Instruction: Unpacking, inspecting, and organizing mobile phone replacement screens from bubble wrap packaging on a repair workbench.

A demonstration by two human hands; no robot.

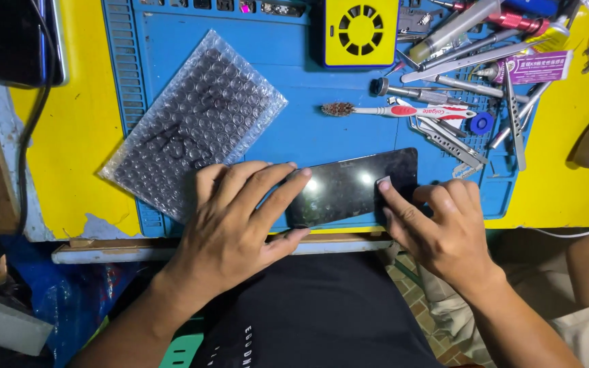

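The phone (pixel 356 185) lay flat and face up near the front edge of the blue mat (pixel 308 123), with its dark glass shining under the lamp. The fingers of the left hand (pixel 230 218) were spread out flat, and their tips pressed on the left end of the phone to hold it down. They were not curled around it. The right hand (pixel 441 228) had its fingers bent together, and one fingertip pushed down on the glass near the right end. Something small and pale showed at that fingertip; it could have been the nail or a tiny pick, and the view was too poor to tell.

To do this well, the left hand should have pressed evenly, so the phone did not slide off the mat toward the lap. The right fingertip should have pushed softly and slowly, because thin glass can crack if it is pushed hard in one spot.

Just left of the phone, a sheet of bubble wrap (pixel 195 123) lay on the mat, partly under the left hand. Behind the phone lay a toothbrush (pixel 397 110) with a red and white handle. Farther back stood a yellow fan (pixel 360 31). To the right, a messy pile of metal tools (pixel 465 75) covered the corner of the mat, well apart from both hands. The yellow table (pixel 80 123) showed around the mat.
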